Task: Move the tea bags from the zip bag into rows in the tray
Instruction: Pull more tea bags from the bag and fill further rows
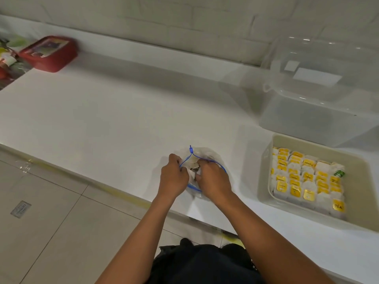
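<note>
Your two hands meet over a clear plastic zip bag with a blue zipper track (pixel 205 158) lying near the front edge of the white counter (pixel 114 124). Your left hand (pixel 174 179) grips the bag's near-left rim, fingers curled round the plastic, while your right hand (pixel 214 181) reaches into the open mouth, fingers bent down among the few pale paper tea bags in the zip bag (pixel 194 168); whether it has actually pinched one cannot be told, as the fingertips are hidden. The blue slider stands at the far end of the track, and the mouth is spread wide between your hands.

To your right, well apart from the bag, sits the beige rectangular plastic tray (pixel 266 181), set at an angle on the counter. It holds rows of white tea bags with yellow tags (pixel 303 181) standing closely packed, and one green-tagged tea bag (pixel 339 173) at the far-right end of the rows. A strip along the tray's right side stays bare.

Just behind the tray rests a large translucent plastic storage box (pixel 320 95), blurred. At the counter's far left lies a red lidded plastic container (pixel 49 53), beside colourful packets (pixel 8 58) at the frame edge. Grey floor tiles (pixel 51 222) with a small metal drain (pixel 21 209) show below.
</note>
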`<state>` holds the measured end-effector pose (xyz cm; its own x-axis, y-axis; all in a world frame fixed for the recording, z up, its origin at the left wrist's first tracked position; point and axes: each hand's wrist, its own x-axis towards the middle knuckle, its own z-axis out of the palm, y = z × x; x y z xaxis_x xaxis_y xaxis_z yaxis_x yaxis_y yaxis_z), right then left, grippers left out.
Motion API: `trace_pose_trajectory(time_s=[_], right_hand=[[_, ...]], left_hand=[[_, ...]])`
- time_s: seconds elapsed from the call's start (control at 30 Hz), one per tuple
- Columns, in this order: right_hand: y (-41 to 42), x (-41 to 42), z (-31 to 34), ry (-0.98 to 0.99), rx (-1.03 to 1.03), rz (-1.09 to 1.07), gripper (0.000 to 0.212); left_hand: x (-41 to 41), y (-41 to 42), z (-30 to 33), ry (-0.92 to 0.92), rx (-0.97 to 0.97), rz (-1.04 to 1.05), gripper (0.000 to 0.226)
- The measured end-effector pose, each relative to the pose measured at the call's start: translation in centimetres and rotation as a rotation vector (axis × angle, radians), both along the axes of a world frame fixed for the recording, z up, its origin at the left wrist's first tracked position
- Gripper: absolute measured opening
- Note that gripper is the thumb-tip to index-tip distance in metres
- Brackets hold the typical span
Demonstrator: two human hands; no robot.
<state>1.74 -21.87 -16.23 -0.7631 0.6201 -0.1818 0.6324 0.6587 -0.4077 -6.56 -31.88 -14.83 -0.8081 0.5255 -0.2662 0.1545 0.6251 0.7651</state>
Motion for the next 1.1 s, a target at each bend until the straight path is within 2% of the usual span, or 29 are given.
trace_pose_trajectory(time_s=[0.07, 0.2, 0.37, 0.47, 0.57, 0.67, 0.73, 0.83, 0.9, 1.0, 1.1], right_hand=[[0.1, 0.1, 0.0, 0.015, -0.04, -0.026, 0.017], [0.4, 0.4, 0.2, 0.035, 0.02, 0.044, 0.018], [0.2, 1.4, 2.5, 0.183, -0.052, 0.18, 0.014], [0.0, 2.4, 3.9, 0.365, -0.32, 0.019, 0.011], [0.0, 3.2, 5.0, 0.525, -0.595, -0.232, 0.012], [0.3, 3.5, 6.0, 0.691, -0.902, -0.406, 0.007], [0.3, 3.8, 6.4, 0.774, -1.118, -0.456, 0.009], [0.2, 4.0, 6.7, 0.895, -1.434, -0.518, 0.012], [0.0, 4.1, 6.7, 0.952, -1.542, -0.537, 0.012], [-0.4, 4.1, 7.0, 0.946, -1.574, -0.507, 0.014], [-0.6, 4.1, 7.1, 0.897, -1.486, -0.5, 0.012]], left_hand=[[0.0, -0.1, -0.1, -0.006, 0.015, 0.001, 0.013], [0.1, -0.2, 0.2, -0.063, 0.044, 0.021, 0.021], [-0.3, -0.5, 0.7, -0.103, 0.062, 0.019, 0.035], [-0.5, -0.9, 1.4, -0.163, 0.147, 0.086, 0.052], [0.0, -1.5, 2.5, -0.035, 0.27, 0.15, 0.062], [1.1, -1.9, 3.7, 0.167, 0.325, 0.123, 0.048], [1.7, -2.0, 4.5, 0.222, 0.391, 0.111, 0.035], [2.5, -1.8, 5.5, -0.003, 0.518, 0.127, 0.026], [2.9, -1.7, 5.8, -0.177, 0.495, 0.091, 0.023], [3.0, -1.5, 5.8, -0.44, 0.399, 0.008, 0.018], [2.9, -1.4, 6.0, -0.673, 0.434, -0.028, 0.026]])
